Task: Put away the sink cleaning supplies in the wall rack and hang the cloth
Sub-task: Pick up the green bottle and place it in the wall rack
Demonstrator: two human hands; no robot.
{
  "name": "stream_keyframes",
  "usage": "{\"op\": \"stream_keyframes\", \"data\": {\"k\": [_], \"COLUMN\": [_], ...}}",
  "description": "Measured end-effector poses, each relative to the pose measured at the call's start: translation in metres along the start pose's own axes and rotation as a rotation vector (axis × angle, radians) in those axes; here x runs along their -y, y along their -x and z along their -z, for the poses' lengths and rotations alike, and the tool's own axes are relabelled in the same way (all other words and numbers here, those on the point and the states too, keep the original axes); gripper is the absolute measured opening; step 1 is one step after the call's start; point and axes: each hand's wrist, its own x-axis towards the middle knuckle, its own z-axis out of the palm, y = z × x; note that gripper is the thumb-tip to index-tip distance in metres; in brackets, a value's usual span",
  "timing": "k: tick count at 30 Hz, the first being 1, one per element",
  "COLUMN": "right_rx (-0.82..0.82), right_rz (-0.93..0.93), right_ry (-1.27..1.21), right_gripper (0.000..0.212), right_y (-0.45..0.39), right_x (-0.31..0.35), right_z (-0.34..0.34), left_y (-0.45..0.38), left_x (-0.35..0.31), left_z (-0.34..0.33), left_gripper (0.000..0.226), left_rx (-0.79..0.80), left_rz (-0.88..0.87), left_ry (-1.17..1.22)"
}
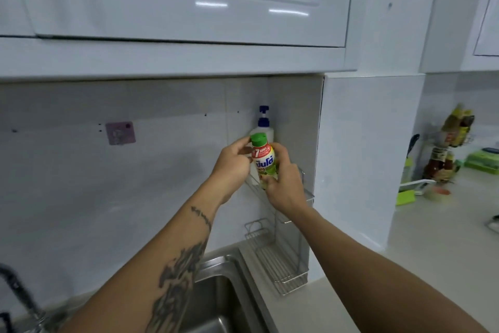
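Nearest the camera, a stainless steel sink basin [216, 303] is sitting at the bottom edge, with a dark faucet [19, 292] rising at its far left. Just right of the sink, a wire wall rack [280, 259] is hanging in the tiled corner; its lower shelf is showing only bare wire, while its upper shelf [306, 192] is carrying a white pump bottle [263, 127] with a blue pump head at the far end. In front of that, a green-capped dish soap bottle [263, 159] is standing upright at the upper shelf, its base hidden behind fingers, so whether it is resting on the wire cannot be told. Its label is showing a large white "7" on red and blue script too blurred to read. Both hands are closing on this bottle: the left hand [232, 162] is pinching near the cap, the right hand [283, 181] is wrapping the lower body. A pink adhesive hook [120, 132] is sticking to the wall tiles at left. Sauce bottles [442, 162] are crowding the counter at far right
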Motion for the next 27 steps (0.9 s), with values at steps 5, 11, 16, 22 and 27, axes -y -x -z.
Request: {"op": "stream_keyframes", "data": {"k": [5,11,16,22,27], "right_rx": [0.058,0.131,0.214,0.186,0.133], "right_rz": [-0.09,-0.097,-0.159,-0.186,-0.194], "right_ry": [-0.034,-0.028,-0.114,-0.133,-0.106], "right_gripper": [0.077,0.072,0.069,0.061,0.06], "right_y": [-0.023,-0.052,-0.061,-0.075,-0.078], "right_x": [-0.028,-0.048,-0.07,-0.082,-0.084], "right_z": [-0.007,-0.006,-0.022,-0.036,-0.049], "left_y": [-0.015,-0.047,-0.063,-0.078,-0.089], "left_x": [0.007,0.017,0.04,0.055,0.066], "left_z": [-0.022,-0.031,-0.035,-0.036,-0.033], "left_gripper": [0.056,0.051,0.054,0.055,0.046], "left_rx": [-0.012,-0.045,-0.024,-0.025,-0.066], "left_rz": [0.074,0.089,0.138,0.15,0.129], "left_ry": [-0.012,-0.016,-0.084,-0.113,-0.135]}}
